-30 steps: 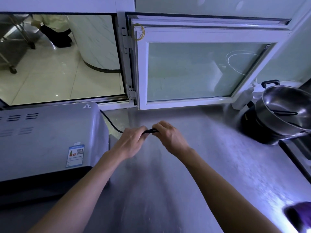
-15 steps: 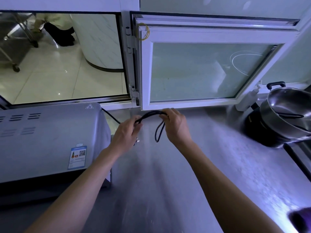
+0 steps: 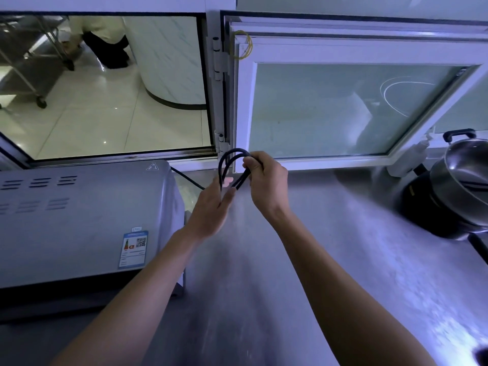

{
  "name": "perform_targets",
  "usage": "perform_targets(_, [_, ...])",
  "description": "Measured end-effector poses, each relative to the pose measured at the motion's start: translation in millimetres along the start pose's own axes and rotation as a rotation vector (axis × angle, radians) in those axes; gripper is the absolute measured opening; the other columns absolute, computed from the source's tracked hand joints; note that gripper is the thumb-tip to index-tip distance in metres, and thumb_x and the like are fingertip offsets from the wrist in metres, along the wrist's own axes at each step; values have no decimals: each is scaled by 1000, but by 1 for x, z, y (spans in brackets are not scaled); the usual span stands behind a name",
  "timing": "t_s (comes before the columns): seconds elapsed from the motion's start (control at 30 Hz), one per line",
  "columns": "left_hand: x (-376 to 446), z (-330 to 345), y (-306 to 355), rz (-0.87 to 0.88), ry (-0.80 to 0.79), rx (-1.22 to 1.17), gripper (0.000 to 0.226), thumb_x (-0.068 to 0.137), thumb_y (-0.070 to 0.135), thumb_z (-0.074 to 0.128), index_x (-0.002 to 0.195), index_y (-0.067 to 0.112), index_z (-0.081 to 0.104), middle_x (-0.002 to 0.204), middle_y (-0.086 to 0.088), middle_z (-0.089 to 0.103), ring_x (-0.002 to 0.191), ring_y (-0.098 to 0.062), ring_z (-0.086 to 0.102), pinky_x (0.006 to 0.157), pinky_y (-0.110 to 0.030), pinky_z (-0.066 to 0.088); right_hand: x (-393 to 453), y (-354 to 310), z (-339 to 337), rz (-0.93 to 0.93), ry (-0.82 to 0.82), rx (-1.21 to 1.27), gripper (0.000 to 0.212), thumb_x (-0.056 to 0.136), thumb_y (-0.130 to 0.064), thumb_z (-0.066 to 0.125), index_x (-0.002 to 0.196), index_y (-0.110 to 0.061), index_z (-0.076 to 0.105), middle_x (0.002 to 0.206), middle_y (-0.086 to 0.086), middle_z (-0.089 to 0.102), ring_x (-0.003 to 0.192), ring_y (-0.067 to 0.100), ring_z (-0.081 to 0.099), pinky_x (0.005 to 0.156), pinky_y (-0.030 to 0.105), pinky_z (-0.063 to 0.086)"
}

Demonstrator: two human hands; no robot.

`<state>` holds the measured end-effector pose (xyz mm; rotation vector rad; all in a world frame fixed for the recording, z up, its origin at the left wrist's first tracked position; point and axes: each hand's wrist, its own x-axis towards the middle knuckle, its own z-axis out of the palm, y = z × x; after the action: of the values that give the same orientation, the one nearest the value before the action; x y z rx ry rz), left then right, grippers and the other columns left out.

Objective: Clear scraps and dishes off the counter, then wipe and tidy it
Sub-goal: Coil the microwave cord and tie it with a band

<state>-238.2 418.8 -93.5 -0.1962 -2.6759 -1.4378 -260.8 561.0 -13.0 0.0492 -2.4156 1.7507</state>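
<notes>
The counter (image 3: 303,260) lies bare right of the oven (image 3: 79,223), wide enough for both arms. Further right of the oven a pot (image 3: 464,186) and bottle (image 3: 408,159) stand; behind, the open window (image 3: 343,107) (swung inward) overhangs.

White-framed hinged window (image 3: 343,109) stands swung inward, its glass frosted. Beside it, an open pass-through (image 3: 105,88) shows a glossy tiled floor (image 3: 87,125), a curved marble-patterned wall (image 3: 169,62) and a wheeled steel rack (image 3: 29,56). Lighting dim, bluish
</notes>
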Motion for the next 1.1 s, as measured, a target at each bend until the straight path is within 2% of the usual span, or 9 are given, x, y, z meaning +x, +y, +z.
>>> perform_targets(0.1, [3, 1, 0, -7, -9, -5, 36, 102, 37, 44, 134, 19, 43, 119, 6, 62, 101, -6, 56, 85, -31, 41, 5, -3, 6, 41, 9, 35, 26, 99, -25, 54, 74, -29, 62, 60, -11, 58, 60, 9, 50, 53, 15, 38])
perform_targets(0.2, [10, -2, 0, -70, -16, -37, 27, 103, 43, 39, 117, 23, 50, 102, 0, 63, 81, -12, 56, 78, -37, 44, 9, -7, 13, 59, 22, 66, 25, 100, -26, 53, 78, -26, 65, 58, -17, 59, 60, 7, 53, 58, 18, 40])
perform_targets(0.33, [12, -8, -3, -76, -36, -99, 31, 101, 47, 33, 110, 26, 53, 88, 5, 64, 83, -14, 60, 76, -31, 46, 16, -9, 17, 82, 39, 111, 23, 100, -26, 53, 85, -19, 70, 67, -7, 65, 59, 8, 52, 64, 35, 52])
perform_targets(0.43, [13, -11, -6, -95, -37, -135, 30, 100, 45, 33, 101, 24, 54, 77, 11, 62, 72, -10, 57, 69, -25, 42, 19, -7, 19, 117, 37, 145, 23, 100, -27, 55, 86, -18, 71, 74, 6, 69, 58, 10, 52, 71, 45, 55])
perform_targets(0.53, [17, -14, -7, -122, -42, -160, 29, 98, 43, 34, 93, 22, 54, 70, 11, 59, 66, -9, 53, 68, -27, 41, 22, -5, 21, 113, 25, 151, 23, 99, -30, 57, 84, -19, 70, 65, 1, 64, 55, 9, 52, 69, 44, 55])
perform_targets(0.77, [39, -22, -2, -138, -115, -191, 31, 95, 46, 35, 90, 23, 56, 69, 11, 58, 66, -10, 54, 72, -32, 42, 40, -11, 13, 91, 37, 181, 16, 100, -21, 56, 94, -16, 71, 73, 2, 67, 55, 9, 54, 64, 38, 54])
perform_targets(0.9, [53, -28, 1, -146, -99, -174, 33, 90, 56, 32, 82, 29, 50, 62, 10, 54, 60, -10, 48, 63, -34, 40, 49, -21, 9, 46, -1, 216, 19, 97, -11, 56, 99, -23, 70, 75, 0, 69, 62, 11, 60, 67, 37, 58])
perform_targets(1.0, [63, -35, 4, -145, -85, -161, 33, 90, 57, 31, 76, 31, 46, 58, 8, 50, 55, -12, 42, 56, -35, 38, 59, -29, 5, 1, -30, 169, 20, 97, -12, 54, 106, -18, 71, 79, 1, 71, 69, 11, 65, 66, 32, 60])
perform_targets(1.1, [76, -43, 6, -114, -53, -174, 37, 95, 51, 32, 78, 21, 45, 57, 7, 49, 55, -13, 43, 63, -36, 38, 73, -36, 5, -25, -32, 127, 19, 98, -16, 57, 110, -11, 71, 87, 5, 73, 75, 13, 68, 66, 29, 60])
